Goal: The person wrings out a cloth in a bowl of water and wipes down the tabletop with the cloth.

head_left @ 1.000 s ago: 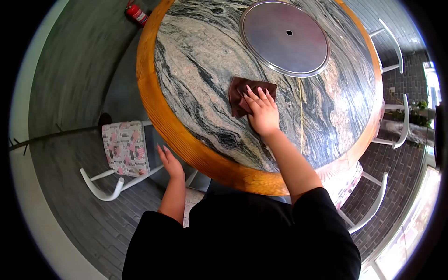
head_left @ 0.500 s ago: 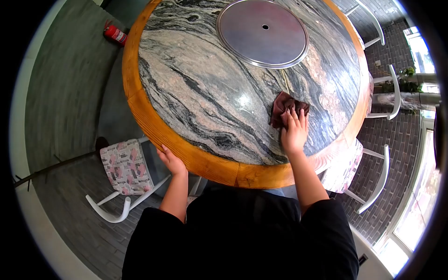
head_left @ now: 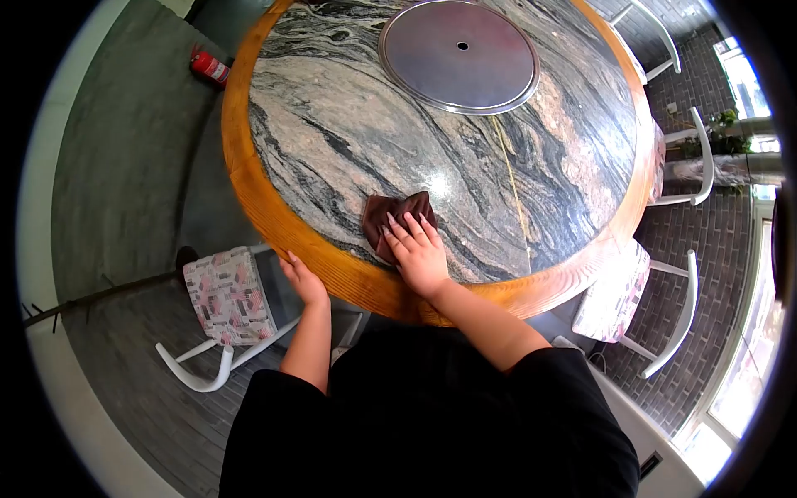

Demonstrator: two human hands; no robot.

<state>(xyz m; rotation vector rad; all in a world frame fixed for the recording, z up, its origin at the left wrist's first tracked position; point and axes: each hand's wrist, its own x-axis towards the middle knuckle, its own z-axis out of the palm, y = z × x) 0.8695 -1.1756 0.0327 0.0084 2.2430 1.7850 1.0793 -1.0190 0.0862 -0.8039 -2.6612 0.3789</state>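
My right hand [head_left: 419, 256] lies on a crumpled dark brown cloth [head_left: 378, 220], fingers stretched over it, pressing it to the marble tabletop [head_left: 332, 108] close to the near wooden rim [head_left: 257, 203]. Part of the cloth is hidden beneath the palm. At the table's near left edge, my left hand [head_left: 305, 284] rests against the rim with its fingertips on the wood. Its fingers look extended, and nothing shows in them.
A round metal lid [head_left: 461, 62] with a small central hole sits in the tabletop. Chairs with patterned seats stand at the left [head_left: 228, 295] and right [head_left: 614, 295]. A red fire extinguisher [head_left: 209, 66] is beyond the table's left edge.
My right hand has swept the cloth left across the marble and closer to the near rim. My left hand stays at the table's edge. The view has shifted slightly.
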